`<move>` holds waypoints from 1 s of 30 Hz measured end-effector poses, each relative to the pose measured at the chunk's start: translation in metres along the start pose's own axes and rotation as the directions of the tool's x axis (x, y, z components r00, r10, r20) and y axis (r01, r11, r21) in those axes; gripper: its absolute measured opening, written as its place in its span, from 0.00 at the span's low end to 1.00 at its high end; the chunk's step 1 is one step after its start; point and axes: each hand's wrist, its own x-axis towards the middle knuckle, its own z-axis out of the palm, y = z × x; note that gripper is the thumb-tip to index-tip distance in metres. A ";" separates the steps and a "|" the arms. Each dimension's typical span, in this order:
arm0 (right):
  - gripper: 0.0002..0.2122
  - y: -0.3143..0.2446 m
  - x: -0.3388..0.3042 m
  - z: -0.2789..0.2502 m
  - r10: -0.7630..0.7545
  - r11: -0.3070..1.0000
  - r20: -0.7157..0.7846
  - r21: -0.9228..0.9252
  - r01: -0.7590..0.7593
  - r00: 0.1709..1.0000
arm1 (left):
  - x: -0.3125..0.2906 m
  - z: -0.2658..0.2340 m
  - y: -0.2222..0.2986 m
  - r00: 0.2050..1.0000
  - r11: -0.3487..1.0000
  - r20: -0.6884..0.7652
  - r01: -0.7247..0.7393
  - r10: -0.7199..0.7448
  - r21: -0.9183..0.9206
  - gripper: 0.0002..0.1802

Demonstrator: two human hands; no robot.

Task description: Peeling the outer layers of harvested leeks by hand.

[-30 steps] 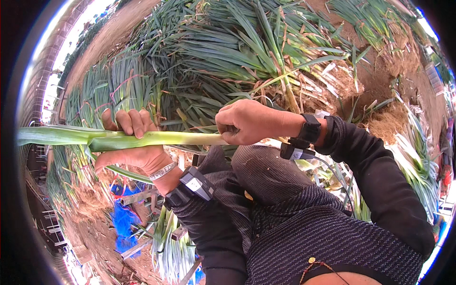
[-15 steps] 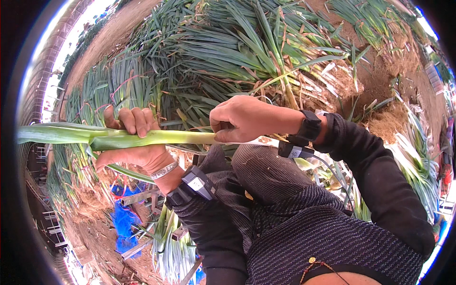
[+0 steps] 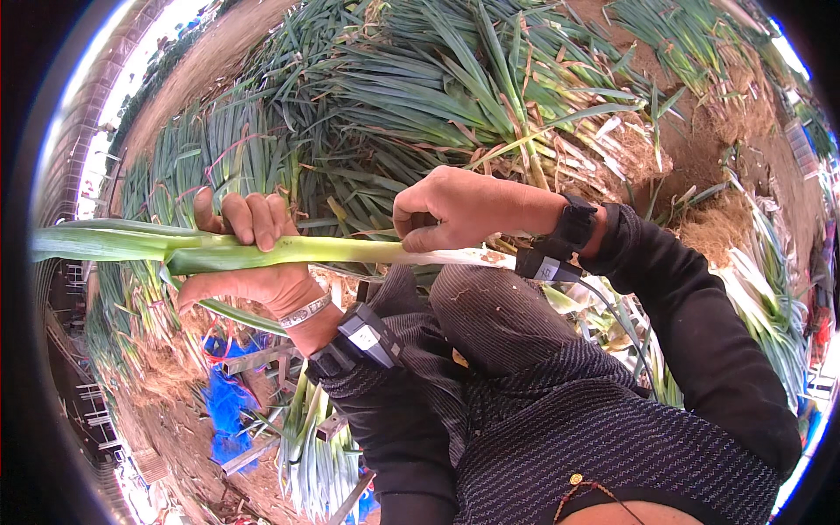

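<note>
A long green onion (image 3: 350, 251) lies level across the view above my knees. Its green leaves point left, and its white lower end, marked with brown soil, reaches toward my right wrist. My left hand (image 3: 249, 254) is wrapped round the green part, with fingers over the top and thumb below. Over the pale middle of the stalk, my right hand (image 3: 451, 214) is closed in a pinch, thumb and fingertips at the stalk's upper side. Whether a thin layer is caught between those fingertips cannot be made out.
A big heap of green onions (image 3: 411, 96) with soil-covered roots lies ahead. More bundles (image 3: 206, 166) lie at the left, some tied with red string. Peeled, white-stemmed onions (image 3: 319, 464) are at lower left, beside blue plastic (image 3: 229, 411) and bars (image 3: 258, 359).
My right hand has shifted slightly right along the stalk, and more of the white lower end shows. My left hand keeps its hold in nearly the same place.
</note>
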 end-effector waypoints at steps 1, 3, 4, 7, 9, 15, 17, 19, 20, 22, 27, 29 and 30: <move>0.06 -0.002 0.000 -0.002 0.039 0.999 0.042 0.029 -0.040 0.998 | 0.000 0.000 0.000 1.000 1.000 -0.001 0.000 0.000 0.000 0.60; 0.05 -0.004 0.002 0.001 0.055 0.998 0.072 -0.003 -0.055 0.996 | -0.001 0.001 0.000 1.000 1.000 -0.018 -0.004 0.004 0.002 0.60; 0.05 -0.004 0.002 0.002 0.073 0.997 0.103 -0.036 -0.069 0.992 | -0.001 0.002 0.000 1.000 1.000 -0.017 -0.003 0.003 0.002 0.60; 0.04 -0.003 0.003 0.000 0.072 0.996 0.111 0.041 -0.077 0.991 | -0.001 0.003 -0.001 1.000 1.000 -0.002 0.006 -0.006 -0.009 0.60; 0.04 -0.004 0.004 0.001 0.071 0.997 0.113 -0.005 -0.071 0.991 | -0.001 0.003 -0.001 1.000 1.000 -0.012 0.004 -0.004 0.003 0.60; 0.03 0.000 0.004 0.007 0.024 0.997 0.068 -0.076 -0.019 0.997 | 0.000 0.004 -0.001 1.000 1.000 0.029 0.010 -0.010 -0.012 0.60; 0.03 0.003 0.002 0.006 0.005 0.997 0.048 -0.071 -0.002 0.999 | -0.001 0.005 -0.001 1.000 0.999 0.016 0.016 -0.016 -0.035 0.60; 0.04 0.007 -0.001 0.003 0.054 0.995 0.051 -0.086 -0.049 0.997 | -0.002 0.006 -0.002 1.000 0.998 0.006 0.024 -0.024 -0.062 0.60; 0.04 0.009 -0.003 0.003 0.051 0.995 0.053 -0.086 -0.047 0.997 | -0.002 0.003 0.001 1.000 0.998 0.031 -0.002 0.005 -0.070 0.60; 0.07 0.014 -0.011 0.000 0.117 0.992 -0.013 0.050 -0.116 0.993 | -0.002 -0.001 0.008 0.998 0.997 0.057 -0.030 0.034 -0.076 0.61; 0.07 0.011 -0.051 -0.011 0.337 0.328 0.077 0.925 -0.194 0.938 | -0.004 0.001 0.008 0.999 0.997 0.026 -0.028 0.030 -0.076 0.61; 0.07 0.012 -0.063 -0.013 0.325 0.387 0.107 0.891 -0.236 0.940 | -0.004 0.001 0.008 1.000 0.996 0.009 -0.023 0.023 -0.083 0.60; 0.07 0.013 -0.070 -0.015 0.311 0.445 0.142 0.852 -0.276 0.940 | -0.003 0.001 0.008 1.000 0.996 0.027 -0.013 0.015 -0.086 0.61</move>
